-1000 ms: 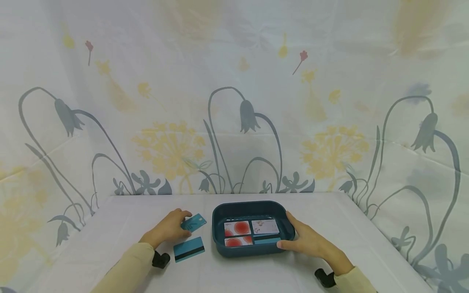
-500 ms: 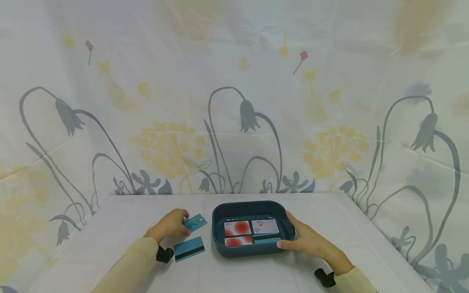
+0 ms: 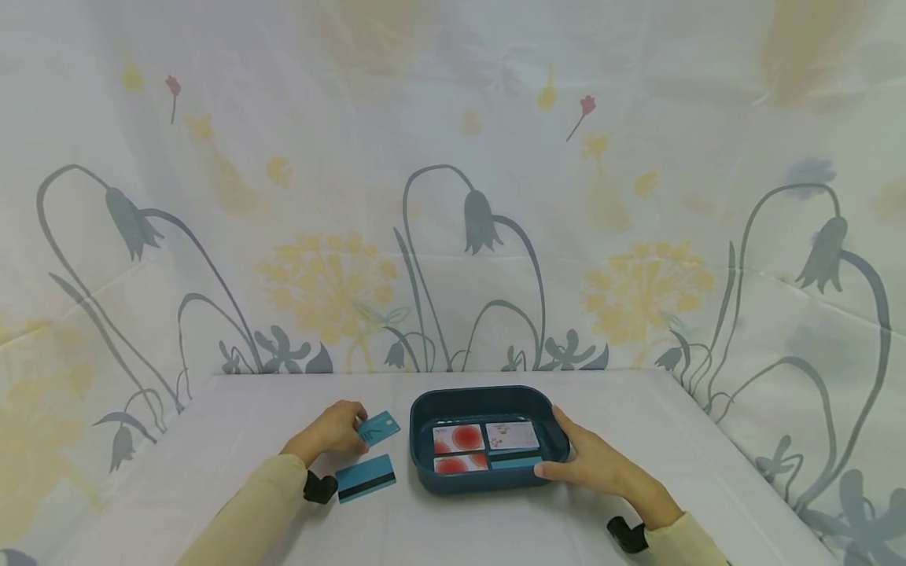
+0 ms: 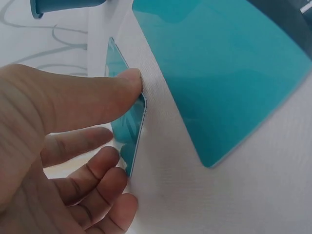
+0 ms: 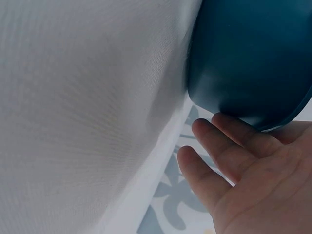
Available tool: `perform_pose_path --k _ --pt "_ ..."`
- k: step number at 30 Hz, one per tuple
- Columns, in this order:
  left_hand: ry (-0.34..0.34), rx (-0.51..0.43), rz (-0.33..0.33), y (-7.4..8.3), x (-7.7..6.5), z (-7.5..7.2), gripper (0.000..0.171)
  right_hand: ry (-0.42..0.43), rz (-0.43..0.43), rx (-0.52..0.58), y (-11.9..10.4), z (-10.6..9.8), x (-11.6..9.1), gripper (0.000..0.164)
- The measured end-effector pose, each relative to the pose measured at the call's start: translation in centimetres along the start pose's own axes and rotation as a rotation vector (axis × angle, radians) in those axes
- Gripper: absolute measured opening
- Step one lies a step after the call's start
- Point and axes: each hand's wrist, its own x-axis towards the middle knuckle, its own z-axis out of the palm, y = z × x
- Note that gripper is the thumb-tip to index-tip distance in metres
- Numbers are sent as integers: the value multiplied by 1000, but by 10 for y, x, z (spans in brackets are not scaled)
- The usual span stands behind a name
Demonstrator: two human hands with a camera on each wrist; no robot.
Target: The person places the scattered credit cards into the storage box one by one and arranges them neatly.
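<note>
Soft, diffuse, slightly dim light fills the head view, leaving a faint shadow below the dark box point(image 3: 488, 484); print on the cards point(image 3: 458, 439) blurs. The right wrist view is murkier, grey shade spreading over the bench point(image 5: 87, 97), with a dull gleam low on the box.

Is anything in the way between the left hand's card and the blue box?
Nothing visible but the left wall of the blue box; the other loose card lies beside the held card, off that path.
</note>
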Motion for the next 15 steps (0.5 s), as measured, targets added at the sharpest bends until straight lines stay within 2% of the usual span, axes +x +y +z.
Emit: perform_pose_path --k 9,15 --pt "7 -3 11 2 1 -2 45 5 2 -13 1 0 0 108" --pt "-26 7 -25 2 5 -1 44 1 5 -1 0 0 1 109"
